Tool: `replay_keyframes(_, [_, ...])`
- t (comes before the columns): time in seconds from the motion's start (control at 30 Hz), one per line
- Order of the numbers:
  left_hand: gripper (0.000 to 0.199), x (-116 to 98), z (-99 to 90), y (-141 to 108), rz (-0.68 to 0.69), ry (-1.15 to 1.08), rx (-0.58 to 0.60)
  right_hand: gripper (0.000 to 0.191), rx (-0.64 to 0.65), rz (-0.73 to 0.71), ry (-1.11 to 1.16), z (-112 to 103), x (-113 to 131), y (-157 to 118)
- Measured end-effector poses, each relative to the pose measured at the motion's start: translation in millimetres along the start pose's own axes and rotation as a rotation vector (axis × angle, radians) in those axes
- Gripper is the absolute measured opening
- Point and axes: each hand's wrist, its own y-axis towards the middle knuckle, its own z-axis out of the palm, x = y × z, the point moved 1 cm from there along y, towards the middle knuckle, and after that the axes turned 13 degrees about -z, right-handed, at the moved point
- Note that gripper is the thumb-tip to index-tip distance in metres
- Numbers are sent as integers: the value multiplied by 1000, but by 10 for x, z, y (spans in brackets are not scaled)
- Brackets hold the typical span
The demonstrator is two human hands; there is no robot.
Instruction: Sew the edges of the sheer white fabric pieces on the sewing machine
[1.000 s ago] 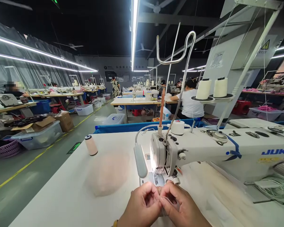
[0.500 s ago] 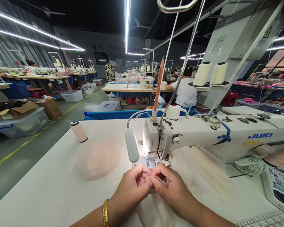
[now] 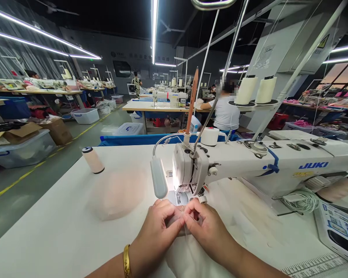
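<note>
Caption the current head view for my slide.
Left hand and right hand pinch pale, sheer fabric at a white JUKI sewing machine.

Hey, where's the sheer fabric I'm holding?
In the head view, the sheer fabric is bottom centre, pinched by the left hand and right hand, before the sewing machine.

We face a wide workroom: a grey back wall with lettering, grey curtains on our left, tube lights and fans under a dark ceiling. A yellow line crosses the green-grey floor — worktables stand beyond, and we see paned windows far right.
</note>
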Motion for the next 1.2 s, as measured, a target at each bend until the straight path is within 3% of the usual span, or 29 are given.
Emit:
replay_keyframes(0.1, [37,17,16,36,27,223,-27,12,32,-47,-188,46,-66,33])
replay_keyframes(0.23, [26,44,38,45,76,420,-114,21,70,-108,-376,94,-90,104])
replay_keyframes(0.37, [18,67,46,3,367,485,-288,23,59,-113,-449,107,-86,135])
replay_keyframes(0.43, [25,84,50,-14,519,514,-289,22,65,-98,-449,99,-94,137])
replay_keyframes(0.5, [31,106,45,-18,584,538,-248,18,73,-88,-451,78,-116,132])
replay_keyframes(0.63, [30,142,18,-2,561,540,-192,6,60,-197,-517,-6,-172,85])
replay_keyframes(0.77, [30,143,9,7,551,525,-197,17,119,-324,-535,-78,-162,26])
replay_keyframes(0.93, [32,104,-12,2,569,515,-211,31,235,-367,-536,-83,-121,35])
replay_keyframes(1.2, [28,99,-56,10,465,557,-142,37,134,-371,-636,-77,-233,63])
